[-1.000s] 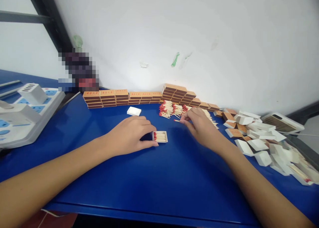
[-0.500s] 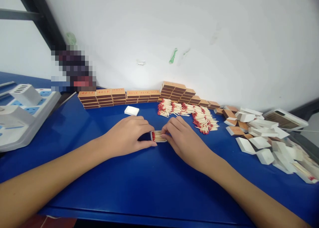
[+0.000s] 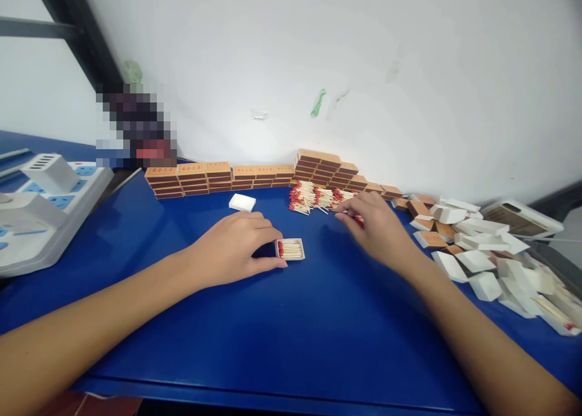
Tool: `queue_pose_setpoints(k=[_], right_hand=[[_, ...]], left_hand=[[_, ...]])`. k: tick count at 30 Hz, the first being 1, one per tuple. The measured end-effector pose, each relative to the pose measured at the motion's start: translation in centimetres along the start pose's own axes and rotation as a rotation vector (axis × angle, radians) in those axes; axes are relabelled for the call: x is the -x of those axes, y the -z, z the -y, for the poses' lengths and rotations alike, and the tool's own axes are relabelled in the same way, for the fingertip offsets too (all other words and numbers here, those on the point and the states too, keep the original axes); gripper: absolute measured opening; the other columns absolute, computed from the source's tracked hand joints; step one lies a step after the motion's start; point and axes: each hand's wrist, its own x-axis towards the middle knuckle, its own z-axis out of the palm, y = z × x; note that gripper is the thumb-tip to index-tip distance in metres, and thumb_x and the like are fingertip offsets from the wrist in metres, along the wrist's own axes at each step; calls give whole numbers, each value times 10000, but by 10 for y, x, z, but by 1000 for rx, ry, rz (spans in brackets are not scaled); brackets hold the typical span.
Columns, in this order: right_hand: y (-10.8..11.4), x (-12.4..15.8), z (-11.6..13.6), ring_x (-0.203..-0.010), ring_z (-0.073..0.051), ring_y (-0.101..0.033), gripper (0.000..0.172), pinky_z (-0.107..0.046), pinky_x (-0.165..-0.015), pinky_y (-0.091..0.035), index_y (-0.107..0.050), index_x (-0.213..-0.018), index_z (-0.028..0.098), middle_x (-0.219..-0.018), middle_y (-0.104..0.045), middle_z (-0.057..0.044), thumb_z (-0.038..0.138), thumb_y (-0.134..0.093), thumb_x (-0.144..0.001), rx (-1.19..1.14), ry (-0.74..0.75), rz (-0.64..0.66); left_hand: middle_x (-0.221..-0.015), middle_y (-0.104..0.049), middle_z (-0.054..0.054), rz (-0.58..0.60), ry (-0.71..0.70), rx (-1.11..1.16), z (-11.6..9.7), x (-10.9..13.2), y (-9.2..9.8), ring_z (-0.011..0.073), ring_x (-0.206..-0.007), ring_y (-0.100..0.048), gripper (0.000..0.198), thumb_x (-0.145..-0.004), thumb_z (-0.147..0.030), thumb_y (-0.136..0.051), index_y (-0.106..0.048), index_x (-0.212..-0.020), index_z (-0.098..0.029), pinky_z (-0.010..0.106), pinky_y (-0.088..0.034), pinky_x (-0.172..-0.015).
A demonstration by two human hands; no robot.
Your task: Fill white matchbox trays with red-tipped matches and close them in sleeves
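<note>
A small white matchbox tray lies on the blue table, filled with matches whose red heads point left. My left hand grips its left end between thumb and fingers. To the right, my right hand hovers over the loose matches, thumb and fingertips a little apart with nothing visible between them. The pile of red-headed matches lies in front of the stacked matchboxes and is partly hidden by that hand. A white tray rests behind my left hand.
Stacked brown matchboxes line the wall. White trays and box sleeves are heaped at the right, beside a phone-like object. A power strip with plugs sits at the left. The table's front edge runs along the bottom.
My right hand has left the matchbox tray and moved right and slightly back to the match pile. The matches in the tray are now uncovered. My left hand keeps its hold.
</note>
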Motion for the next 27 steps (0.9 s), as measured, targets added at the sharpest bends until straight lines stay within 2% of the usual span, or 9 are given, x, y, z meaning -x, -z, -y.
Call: queue_pose_setpoints(k=[3, 6, 11, 15, 20, 27], right_hand=[[-2, 0, -36, -931, -328, -599, 162, -496, -870, -487, -743, -1001, 235, -884, -672, -108, 340, -624, -1036, 15, -30, 21], [-7, 0, -51, -956, -344, -604, 208, -501, -874, -491, -761, -990, 237, -866, -675, -116, 387, -623, -1035, 10, -37, 38], [-14, -3, -52, -925, -327, -594, 218, -480, -856, -490, -703, -892, 229, -864, -664, -118, 354, -596, -1035, 38, -62, 68], [-13, -3, -50, -933, -325, -594, 184, -465, -855, -488, -662, -898, 219, -902, -667, -131, 315, -572, -1028, 67, -58, 121], [-9, -3, -47, -925, -313, -594, 229, -453, -863, -483, -632, -889, 226, -947, -664, -139, 338, -530, -1061, 110, -36, 186], [-9, -3, -48, -926, -317, -591, 222, -461, -879, -474, -611, -895, 229, -951, -664, -144, 315, -503, -1067, 186, -3, 228]], left_hand=[[-1054, -817, 78, 6, -2, -5, -1, 0, 1, 259, -961, -753, 336, -1022, -479, -761, -808, -1155, -173, 383, -552, -841], [-1045, -816, 79, 9, 3, -4, -1, -1, 1, 258, -955, -752, 345, -1023, -486, -759, -810, -1159, -173, 379, -549, -835], [-1030, -811, 80, 12, 10, 0, -1, -1, 2, 260, -956, -750, 351, -1019, -487, -763, -810, -1155, -166, 378, -545, -831], [-1032, -811, 73, 11, 9, -4, -1, 0, 2, 256, -954, -747, 341, -1018, -484, -765, -811, -1150, -172, 380, -545, -830], [-1049, -816, 75, 18, 17, -11, -1, 0, 1, 251, -972, -751, 341, -1020, -489, -763, -810, -1162, -183, 369, -547, -841], [-1030, -810, 73, 8, 8, -8, 0, 0, 2, 253, -952, -747, 339, -1022, -486, -760, -810, -1149, -176, 375, -541, -826]])
